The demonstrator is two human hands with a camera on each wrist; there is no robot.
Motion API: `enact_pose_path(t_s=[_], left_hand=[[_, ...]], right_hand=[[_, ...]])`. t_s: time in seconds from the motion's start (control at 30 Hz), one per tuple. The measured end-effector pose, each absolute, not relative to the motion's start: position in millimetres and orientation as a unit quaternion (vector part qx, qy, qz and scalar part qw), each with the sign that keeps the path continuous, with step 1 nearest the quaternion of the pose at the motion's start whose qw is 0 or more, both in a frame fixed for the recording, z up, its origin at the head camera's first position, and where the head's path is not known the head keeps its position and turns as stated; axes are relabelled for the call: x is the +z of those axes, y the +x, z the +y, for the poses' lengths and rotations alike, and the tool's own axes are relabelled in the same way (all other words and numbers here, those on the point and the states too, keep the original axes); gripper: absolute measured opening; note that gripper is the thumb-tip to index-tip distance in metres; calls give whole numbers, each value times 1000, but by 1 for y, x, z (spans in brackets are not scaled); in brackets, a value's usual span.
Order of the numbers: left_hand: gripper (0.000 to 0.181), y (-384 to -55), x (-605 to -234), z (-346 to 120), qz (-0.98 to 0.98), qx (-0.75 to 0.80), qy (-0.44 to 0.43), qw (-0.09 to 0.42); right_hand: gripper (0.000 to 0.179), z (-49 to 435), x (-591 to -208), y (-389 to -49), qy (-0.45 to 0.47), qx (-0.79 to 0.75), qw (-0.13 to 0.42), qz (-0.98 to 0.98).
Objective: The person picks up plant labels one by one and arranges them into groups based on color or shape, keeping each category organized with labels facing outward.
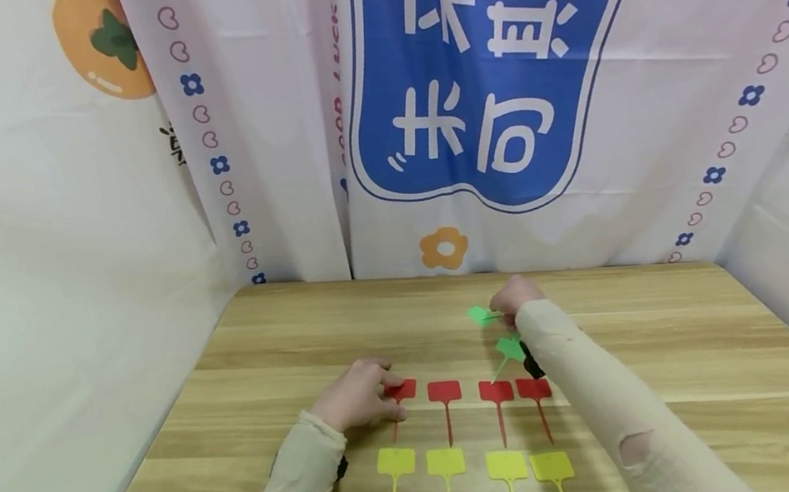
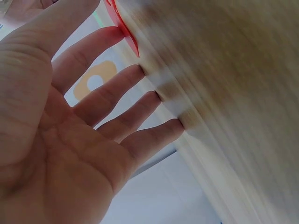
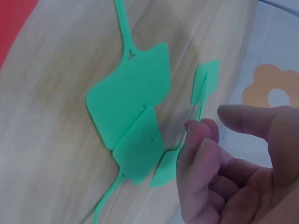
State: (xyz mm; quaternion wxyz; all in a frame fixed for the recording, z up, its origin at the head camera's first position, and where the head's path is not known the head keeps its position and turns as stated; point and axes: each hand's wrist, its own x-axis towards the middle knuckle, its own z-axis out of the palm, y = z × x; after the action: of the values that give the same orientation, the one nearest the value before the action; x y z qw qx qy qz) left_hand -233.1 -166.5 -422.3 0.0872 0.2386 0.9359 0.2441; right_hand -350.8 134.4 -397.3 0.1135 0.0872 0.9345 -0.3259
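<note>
On the table lie flat plastic plant labels with thin stems, in red, yellow and green. My left hand (image 1: 357, 394) touches the leftmost red label (image 1: 405, 390); in the left wrist view its fingers are spread, with the index fingertip at the red label (image 2: 122, 28). My right hand (image 1: 517, 296) is at the far green label (image 1: 482, 315). In the right wrist view, the right hand (image 3: 233, 172) has loosely bent fingers beside that label's stem, and its thumb stands apart from them. Close by, two green labels (image 3: 133, 93) overlap, and another green label (image 3: 164, 169) is partly hidden by the fingers.
A row of several red labels (image 1: 444, 391) runs across the table (image 1: 243, 460). Nearer to me is a row of several yellow labels (image 1: 445, 462). A printed cloth (image 1: 298, 209) hangs behind the table's far edge, with white cloth at both sides.
</note>
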Motion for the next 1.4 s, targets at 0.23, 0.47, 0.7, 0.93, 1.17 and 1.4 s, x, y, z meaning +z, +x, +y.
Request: enact_pose_path(t_s=[0.23,0.47,0.7,0.93,1.17,1.4], left_hand=[[44,-233,-422,-167,934,246,243,87],[44,-233,-421,-168,932,250,247,83],[44,-233,-420,-168,932,250,250,85],[44,-232,-422,-168,933,250,244,87],[44,-232,-424,-169,933,251,242,87],[44,-233,-423,-168,933,248,248,84]], right_hand=[[17,131,-408,-355,73,-284,109,950],[8,131,-404,-356,77,-273,127,950],[13,130,-395,-354,88,-261,150,949],[26,128,-393,-352,110,-290,170,936],[14,128,-396,-356,119,-318,171,925],[12,129,-398,-358,129,-329,169,920]])
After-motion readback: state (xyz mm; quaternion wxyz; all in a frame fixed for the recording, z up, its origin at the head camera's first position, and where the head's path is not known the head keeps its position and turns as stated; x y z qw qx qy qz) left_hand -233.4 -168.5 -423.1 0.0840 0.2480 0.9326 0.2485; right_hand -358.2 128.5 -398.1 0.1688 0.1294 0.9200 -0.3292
